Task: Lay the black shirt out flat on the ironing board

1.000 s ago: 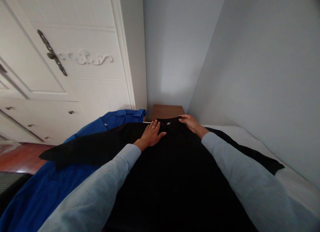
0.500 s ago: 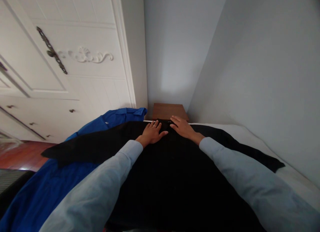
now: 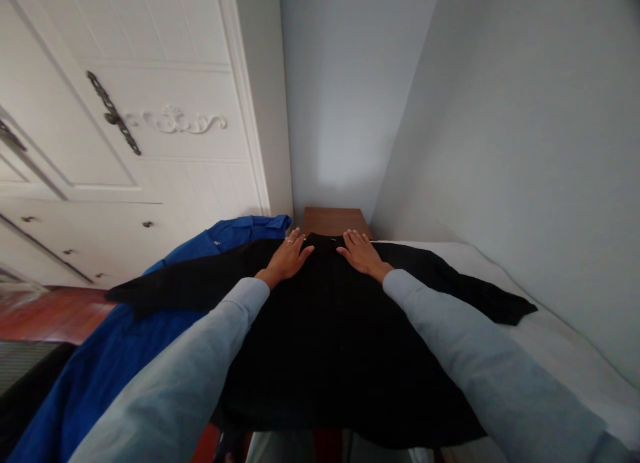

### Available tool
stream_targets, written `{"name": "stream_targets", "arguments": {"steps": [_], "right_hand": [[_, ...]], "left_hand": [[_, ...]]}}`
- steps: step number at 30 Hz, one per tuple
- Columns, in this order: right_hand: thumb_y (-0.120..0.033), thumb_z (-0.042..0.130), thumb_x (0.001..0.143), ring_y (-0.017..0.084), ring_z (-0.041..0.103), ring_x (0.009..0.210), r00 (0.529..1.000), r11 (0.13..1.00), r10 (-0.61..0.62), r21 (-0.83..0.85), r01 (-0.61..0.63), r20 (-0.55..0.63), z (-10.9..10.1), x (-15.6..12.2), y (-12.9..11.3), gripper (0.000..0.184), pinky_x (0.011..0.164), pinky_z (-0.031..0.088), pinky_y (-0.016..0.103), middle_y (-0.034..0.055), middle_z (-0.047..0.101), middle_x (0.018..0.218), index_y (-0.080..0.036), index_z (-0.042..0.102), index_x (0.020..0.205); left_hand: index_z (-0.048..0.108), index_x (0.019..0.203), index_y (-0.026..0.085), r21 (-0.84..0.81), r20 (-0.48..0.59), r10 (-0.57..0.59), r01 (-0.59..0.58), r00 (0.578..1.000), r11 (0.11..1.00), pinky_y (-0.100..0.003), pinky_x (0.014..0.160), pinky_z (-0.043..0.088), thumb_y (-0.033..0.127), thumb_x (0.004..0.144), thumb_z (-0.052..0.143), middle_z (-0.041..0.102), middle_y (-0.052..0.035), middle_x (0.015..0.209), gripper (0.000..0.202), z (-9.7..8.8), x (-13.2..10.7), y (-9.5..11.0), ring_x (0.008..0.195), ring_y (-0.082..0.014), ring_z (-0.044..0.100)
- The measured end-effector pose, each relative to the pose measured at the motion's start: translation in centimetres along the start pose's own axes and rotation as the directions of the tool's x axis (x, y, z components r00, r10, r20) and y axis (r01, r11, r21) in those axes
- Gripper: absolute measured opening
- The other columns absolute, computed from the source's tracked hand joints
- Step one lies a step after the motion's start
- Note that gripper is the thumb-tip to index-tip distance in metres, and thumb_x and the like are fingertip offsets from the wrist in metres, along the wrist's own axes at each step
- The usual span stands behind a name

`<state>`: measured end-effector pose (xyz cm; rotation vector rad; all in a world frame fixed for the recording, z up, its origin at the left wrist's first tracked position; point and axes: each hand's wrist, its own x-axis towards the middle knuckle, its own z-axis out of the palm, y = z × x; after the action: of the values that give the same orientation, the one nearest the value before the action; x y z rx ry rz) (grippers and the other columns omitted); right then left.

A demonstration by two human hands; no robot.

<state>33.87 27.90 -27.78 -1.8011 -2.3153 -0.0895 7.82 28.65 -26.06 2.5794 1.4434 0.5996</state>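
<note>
A black shirt [image 3: 345,356] lies spread out in front of me, its collar at the far end and its sleeves stretched to both sides. Flat on the cloth just left of the collar rests my left hand [image 3: 289,255], fingers extended, with a ring on one finger. My right hand [image 3: 361,251] lies on the right side of the collar, fingers spread and palm down. Neither hand grips the fabric. Under the black left sleeve and along the left side is a blue garment [image 3: 115,356].
A white wardrobe [image 3: 200,176] with dark metal handles stands at the left. Beyond the collar is a brown wooden piece [image 3: 333,218] in the corner. Grey walls [image 3: 515,130] rise behind and to the right. White bedding [image 3: 560,356] shows at right, reddish flooring [image 3: 55,316] at left.
My left hand has moved left, away from the collar's middle; my right hand has shifted slightly. The collar shows more fully, and the shirt's near hem has come into view.
</note>
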Motion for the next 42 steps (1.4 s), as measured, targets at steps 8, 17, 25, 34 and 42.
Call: {"name": "stream_targets", "arguments": {"steps": [8,17,25,34,42], "right_hand": [[-0.064,0.018,0.102,0.029,0.027,0.153,0.977,0.973,-0.207,0.101,0.210,-0.043,-2.6,-9.5,-0.2,0.077,0.124,0.024,0.051,0.0171,0.035,0.162,-0.013,0.038,0.157],[-0.063,0.020,0.102,0.031,0.027,0.152,0.979,0.992,-0.115,0.078,0.103,0.170,-2.7,-16.0,4.2,0.077,0.124,0.022,0.054,0.0184,0.034,0.162,-0.011,0.042,0.154],[-0.059,0.025,0.103,0.034,0.029,0.151,0.993,0.999,-0.012,0.042,0.007,0.120,-4.0,-17.4,2.7,0.075,0.122,0.026,0.056,0.0229,0.035,0.160,-0.006,0.042,0.153],[-0.060,0.029,0.103,0.028,0.030,0.152,0.949,0.949,-0.298,0.142,0.282,0.102,-4.8,-25.4,-4.9,0.069,0.125,0.026,0.051,0.0133,0.036,0.162,-0.018,0.040,0.156],[-0.059,0.031,0.103,0.030,0.031,0.151,0.986,0.981,-0.147,0.141,0.135,0.077,-5.3,-28.4,-2.3,0.068,0.124,0.025,0.056,0.0164,0.038,0.160,-0.013,0.045,0.153]], "left_hand": [[0.043,0.151,0.012,0.114,0.093,0.202,-0.212,0.975,0.971,-0.050,0.126,0.028,0.064,0.099,0.030,0.033,-0.0183,0.163,0.075,-3.5,-11.4,-0.6,0.153,-0.0288,0.028],[0.035,0.155,0.011,0.064,0.290,0.190,-0.217,0.938,0.974,-0.050,0.127,0.023,0.066,0.099,0.026,0.028,-0.0167,0.164,0.080,-3.3,-14.9,-1.5,0.154,-0.0289,0.023],[0.039,0.154,0.014,0.059,0.250,0.214,-0.236,0.944,0.970,-0.048,0.127,0.023,0.069,0.097,0.027,0.031,-0.0169,0.162,0.080,-3.4,-15.0,-1.5,0.153,-0.0276,0.027],[0.045,0.151,0.015,0.120,0.194,0.234,-0.260,0.953,0.958,-0.046,0.125,0.028,0.067,0.097,0.031,0.040,-0.0178,0.158,0.076,-3.1,-15.2,-1.3,0.150,-0.0276,0.035],[0.040,0.153,0.010,0.106,0.295,0.165,-0.204,0.941,0.973,-0.049,0.126,0.022,0.064,0.098,0.026,0.033,-0.0186,0.162,0.078,-3.8,-14.6,-0.6,0.153,-0.0287,0.028]]}}
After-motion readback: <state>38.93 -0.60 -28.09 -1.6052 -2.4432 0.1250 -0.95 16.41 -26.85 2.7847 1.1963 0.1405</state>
